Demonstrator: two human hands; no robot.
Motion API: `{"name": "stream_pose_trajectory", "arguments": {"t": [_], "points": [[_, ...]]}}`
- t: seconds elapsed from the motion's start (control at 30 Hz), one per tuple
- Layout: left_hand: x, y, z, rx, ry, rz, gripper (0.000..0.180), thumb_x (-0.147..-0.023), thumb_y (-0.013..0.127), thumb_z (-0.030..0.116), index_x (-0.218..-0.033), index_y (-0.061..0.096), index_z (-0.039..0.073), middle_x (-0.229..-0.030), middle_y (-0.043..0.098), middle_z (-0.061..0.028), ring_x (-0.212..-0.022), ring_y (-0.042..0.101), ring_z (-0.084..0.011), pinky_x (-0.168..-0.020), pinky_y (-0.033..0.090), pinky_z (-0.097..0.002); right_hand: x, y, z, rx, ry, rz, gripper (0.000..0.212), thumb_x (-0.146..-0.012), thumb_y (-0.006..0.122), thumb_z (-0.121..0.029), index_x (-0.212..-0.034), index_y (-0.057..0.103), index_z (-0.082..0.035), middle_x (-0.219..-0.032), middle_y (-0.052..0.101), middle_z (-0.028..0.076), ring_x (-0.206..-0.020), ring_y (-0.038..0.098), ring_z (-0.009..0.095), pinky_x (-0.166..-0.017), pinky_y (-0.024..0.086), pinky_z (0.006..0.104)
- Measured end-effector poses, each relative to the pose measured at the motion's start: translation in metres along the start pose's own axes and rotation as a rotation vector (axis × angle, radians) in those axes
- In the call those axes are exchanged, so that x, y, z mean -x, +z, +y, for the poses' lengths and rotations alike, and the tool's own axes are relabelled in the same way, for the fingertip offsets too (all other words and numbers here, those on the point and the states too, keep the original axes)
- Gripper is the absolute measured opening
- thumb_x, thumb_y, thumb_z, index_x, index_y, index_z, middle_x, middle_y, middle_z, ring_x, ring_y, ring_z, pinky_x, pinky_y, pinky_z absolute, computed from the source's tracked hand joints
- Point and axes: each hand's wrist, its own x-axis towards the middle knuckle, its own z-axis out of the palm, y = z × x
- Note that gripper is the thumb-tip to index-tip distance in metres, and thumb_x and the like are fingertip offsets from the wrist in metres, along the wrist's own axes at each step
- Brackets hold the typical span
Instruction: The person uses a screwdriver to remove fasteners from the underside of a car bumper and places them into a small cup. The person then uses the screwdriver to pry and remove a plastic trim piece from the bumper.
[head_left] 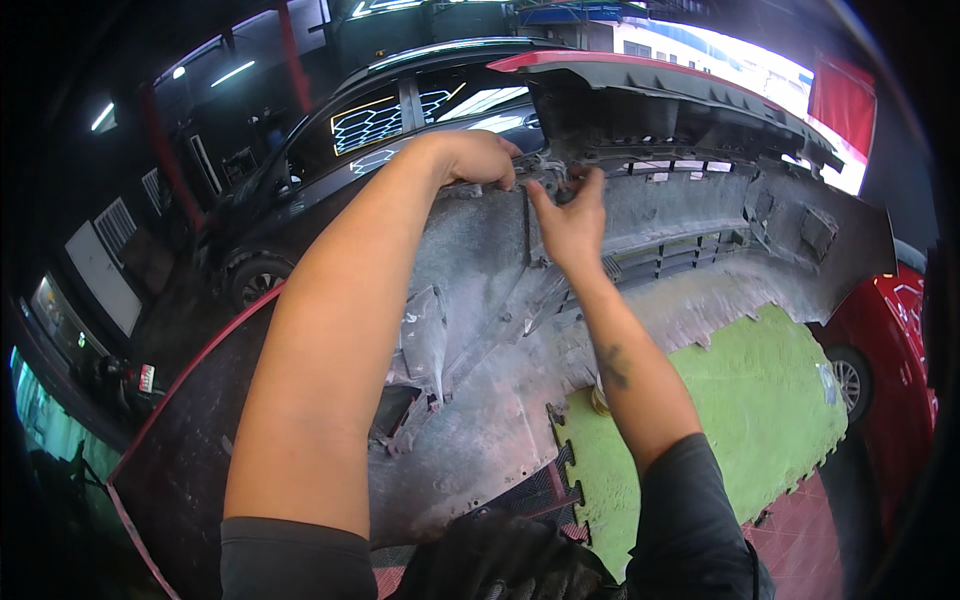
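- The largest thing is the bumper cover (pixel 470 255), spread before the person with its grey, patchy inner side toward them, partly above the green mat (pixel 740 385). I judge it light for its size, but awkward, because it is long.
- Its broad skin is probably thin, hard plastic, which bends if only one end is lifted. The surface looks dusty and may slip, so holding the outer edges with both hands, well apart, seems best.
- The slotted grille (pixel 697 250) has narrow bars, which look easier to break; better not to pull there.
- The left hand (pixel 478 160) is at the upper part, its fingers bent; whether they grasp something, I cannot tell.
- The right hand (pixel 575 215) is just beside it, thumb and fingers curled with a gap between; I cannot see if they grip.
- The small grey fitting (pixel 545 163) is between the hands; it is perhaps brittle and needs a gentle pinch.
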Motion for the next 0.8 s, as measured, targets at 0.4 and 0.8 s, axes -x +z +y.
{"name": "stream_pose_trajectory", "arguments": {"t": [0.4, 0.8], "points": [[0.007, 0.006, 0.011, -0.097, -0.04, 0.065, 0.077, -0.082, 0.073, 0.013, -0.157, 0.056, 0.01, -0.166, 0.048, -0.0174, -0.154, 0.044, -0.0341, -0.126, 0.035, -0.0432, -0.017, -0.088, -0.057, 0.429, -0.623, -0.335, 0.018, -0.093, 0.064, 0.002, -0.11, 0.059, -0.001, -0.104, 0.072, 0.024, -0.097, 0.069, 0.048, -0.08, 0.054, 0.055], [-0.002, 0.005, 0.005, -0.164, -0.047, 0.061, 0.082, -0.083, 0.073, 0.017, -0.161, 0.05, 0.01, -0.168, 0.045, -0.0183, -0.157, 0.04, -0.0334, -0.129, 0.033, -0.0443, -0.028, -0.084, -0.06, 0.585, -0.693, -0.42, 0.029, -0.089, 0.067, 0.007, -0.117, 0.063, -0.002, -0.106, 0.072, 0.024, -0.1, 0.07, 0.047, -0.084, 0.056, 0.0524]]}}
